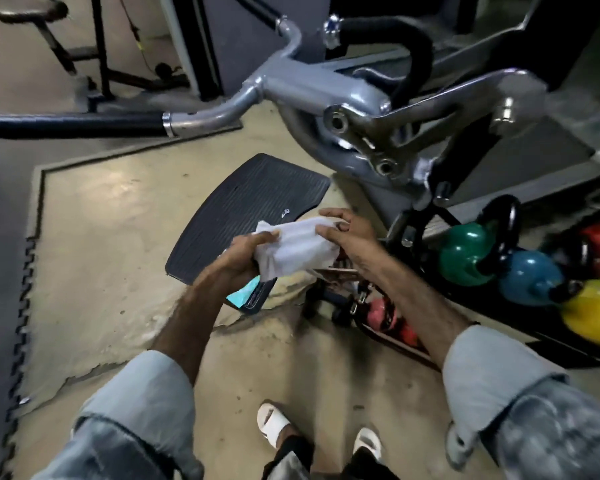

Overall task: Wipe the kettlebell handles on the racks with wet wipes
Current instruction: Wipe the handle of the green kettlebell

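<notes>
Wipe (298, 245) sat stretched between my hands at frame centre. My left hand (246, 254) gripped its 9 o'clock end, fingers curled round it, a teal packet (245, 291) tucked underneath. My right hand (347, 228) pinched the 3 o'clock end. Kettlebells, green (465, 252), blue (529, 277) and yellow (593, 315), sat on the rack (409, 233) at 3 o'clock, untouched.

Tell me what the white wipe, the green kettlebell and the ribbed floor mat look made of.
White wipe: soft nonwoven cloth, by its folds and creases.
Green kettlebell: glossy coating, likely vinyl over metal; it shows highlights, handle black.
Ribbed floor mat: dark matte rubber, apparently, with moulded grooves.
</notes>
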A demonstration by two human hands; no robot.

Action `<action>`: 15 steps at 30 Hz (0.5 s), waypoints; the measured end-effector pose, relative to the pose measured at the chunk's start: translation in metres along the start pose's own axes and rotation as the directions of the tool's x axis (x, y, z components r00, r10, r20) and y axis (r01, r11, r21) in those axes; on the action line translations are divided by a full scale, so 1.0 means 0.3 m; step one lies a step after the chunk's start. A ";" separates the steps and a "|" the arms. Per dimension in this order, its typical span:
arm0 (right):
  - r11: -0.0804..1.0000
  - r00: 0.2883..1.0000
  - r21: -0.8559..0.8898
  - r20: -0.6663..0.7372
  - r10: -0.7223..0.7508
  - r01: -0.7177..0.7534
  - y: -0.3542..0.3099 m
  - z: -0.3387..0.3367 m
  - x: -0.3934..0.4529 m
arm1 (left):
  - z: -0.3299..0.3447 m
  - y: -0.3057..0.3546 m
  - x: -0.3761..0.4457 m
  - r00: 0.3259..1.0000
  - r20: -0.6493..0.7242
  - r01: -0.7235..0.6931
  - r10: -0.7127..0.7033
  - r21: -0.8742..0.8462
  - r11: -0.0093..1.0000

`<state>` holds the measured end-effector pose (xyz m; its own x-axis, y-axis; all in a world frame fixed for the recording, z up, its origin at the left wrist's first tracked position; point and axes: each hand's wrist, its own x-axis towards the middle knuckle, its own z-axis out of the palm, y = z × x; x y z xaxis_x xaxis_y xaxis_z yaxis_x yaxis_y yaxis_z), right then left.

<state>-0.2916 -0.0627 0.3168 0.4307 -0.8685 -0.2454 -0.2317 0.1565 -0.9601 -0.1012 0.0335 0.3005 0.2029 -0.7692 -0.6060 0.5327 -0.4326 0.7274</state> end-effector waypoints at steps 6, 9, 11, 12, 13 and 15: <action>0.999 0.995 0.035 -0.098 -0.016 0.019 0.037 -0.288 -0.183 | 0.273 -0.068 -0.121 0.984 0.066 -0.176 0.166 0.195 0.965; 0.999 0.990 0.050 -0.143 -0.005 0.012 0.076 -0.461 -0.299 | 0.409 -0.152 -0.167 0.988 0.127 -0.117 0.082 0.296 0.948; 0.999 0.976 0.040 -0.216 -0.013 0.022 0.110 -0.584 -0.374 | 0.520 -0.216 -0.195 0.983 0.177 -0.100 0.049 0.296 0.950; 0.999 0.967 0.040 -0.255 -0.012 0.023 0.125 -0.644 -0.407 | 0.580 -0.244 -0.208 0.978 0.199 -0.112 0.057 0.279 0.954; 0.999 0.959 0.039 -0.284 -0.004 0.015 0.141 -0.693 -0.435 | 0.632 -0.267 -0.218 0.977 0.200 -0.128 0.074 0.269 0.955; 0.998 0.937 0.061 -0.346 0.049 -0.030 0.174 -0.790 -0.492 | 0.743 -0.316 -0.250 0.972 0.203 -0.168 0.118 0.253 0.953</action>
<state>-0.5740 -0.0379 0.3348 0.0902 -0.9688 -0.2310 -0.1911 0.2108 -0.9587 -0.3500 0.0272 0.3487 0.0934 -0.8940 -0.4382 0.2656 -0.4018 0.8763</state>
